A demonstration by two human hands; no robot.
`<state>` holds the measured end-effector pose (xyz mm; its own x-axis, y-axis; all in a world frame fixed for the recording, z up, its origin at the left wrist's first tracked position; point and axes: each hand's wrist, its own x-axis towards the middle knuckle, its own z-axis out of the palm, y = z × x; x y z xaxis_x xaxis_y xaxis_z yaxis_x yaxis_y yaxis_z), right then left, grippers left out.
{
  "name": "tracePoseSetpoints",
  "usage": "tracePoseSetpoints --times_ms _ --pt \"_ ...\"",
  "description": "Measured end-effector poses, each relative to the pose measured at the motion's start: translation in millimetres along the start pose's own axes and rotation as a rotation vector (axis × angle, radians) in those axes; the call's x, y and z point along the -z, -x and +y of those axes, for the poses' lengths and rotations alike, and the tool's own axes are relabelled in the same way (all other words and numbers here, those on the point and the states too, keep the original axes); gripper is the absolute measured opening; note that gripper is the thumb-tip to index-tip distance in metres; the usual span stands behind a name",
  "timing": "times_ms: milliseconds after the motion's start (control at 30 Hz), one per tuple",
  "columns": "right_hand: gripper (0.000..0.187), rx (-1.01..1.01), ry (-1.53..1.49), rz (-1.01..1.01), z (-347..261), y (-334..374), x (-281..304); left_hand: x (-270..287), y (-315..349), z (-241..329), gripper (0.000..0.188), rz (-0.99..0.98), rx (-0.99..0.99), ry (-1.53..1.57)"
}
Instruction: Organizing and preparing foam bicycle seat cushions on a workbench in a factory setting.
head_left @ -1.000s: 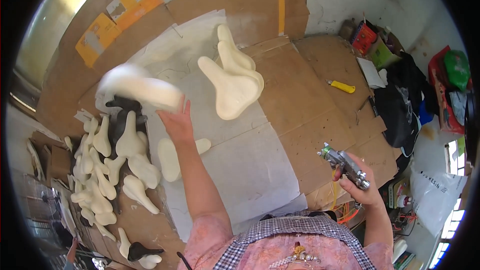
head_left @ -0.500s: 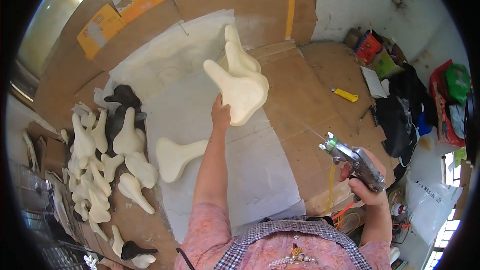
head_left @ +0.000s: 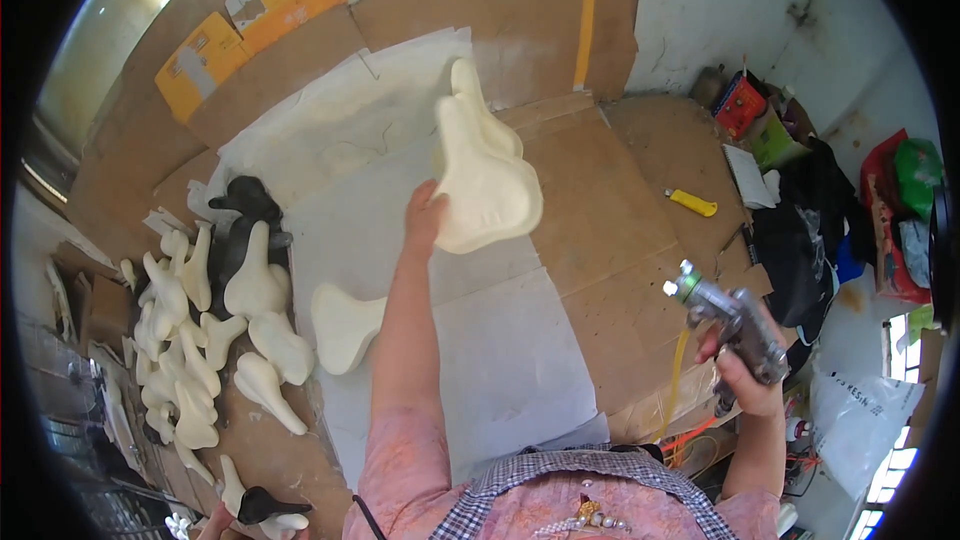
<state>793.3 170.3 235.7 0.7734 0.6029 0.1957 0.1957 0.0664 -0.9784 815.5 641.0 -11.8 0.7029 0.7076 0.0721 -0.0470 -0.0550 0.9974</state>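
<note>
My left hand (head_left: pixel 424 218) is at the left edge of a cream foam bicycle saddle pad (head_left: pixel 490 195). Its fingers look parted and seem to touch the rim without wrapping round it. That pad rests on top of another saddle pad (head_left: pixel 485 118), mostly hidden beneath, with their noses pointing away from me. At the right, my right hand (head_left: pixel 748 365) grips a metal spray gun (head_left: pixel 735 320) with a green ring near its nozzle, aimed up and left. A loose saddle pad (head_left: pixel 342 325) lies on the white paper, partly behind my left forearm.
Cream saddle pads (head_left: pixel 185 340) are heaped at the left, near a dark one (head_left: pixel 248 195). Another person's hand (head_left: pixel 217 520) shows by a black saddle (head_left: pixel 265 506). A yellow utility knife (head_left: pixel 692 202) lies on cardboard. A yellow hose (head_left: pixel 676 380) hangs below the gun.
The upper saddle pad has turned and shifted right, its nose now over the pad below. My left thumb has slid off its face. The spray gun moved slightly right; another person's hand appeared lower left.
</note>
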Motion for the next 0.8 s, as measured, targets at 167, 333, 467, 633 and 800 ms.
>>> tracePoseSetpoints --times_ms 167,333,467,633,800 --pt "0.059 -0.134 0.099 -0.079 14 9 2 -11 -29 -58 0.031 0.021 -0.130 -0.489" --pt "0.057 -0.201 0.118 -0.052 18 -3 -1 3 13 -12 0.026 0.185 -0.257 -0.369" --pt "0.059 -0.082 0.029 0.031 12 -31 -6 78 35 35 0.029 0.365 -0.024 -0.096" --pt "0.061 -0.003 -0.047 0.099 24 -48 -11 106 22 54 0.033 0.346 -0.107 0.161" --pt "0.057 -0.242 0.189 0.003 68 -35 -3 22 -48 30 0.045 0.007 -0.041 0.229"
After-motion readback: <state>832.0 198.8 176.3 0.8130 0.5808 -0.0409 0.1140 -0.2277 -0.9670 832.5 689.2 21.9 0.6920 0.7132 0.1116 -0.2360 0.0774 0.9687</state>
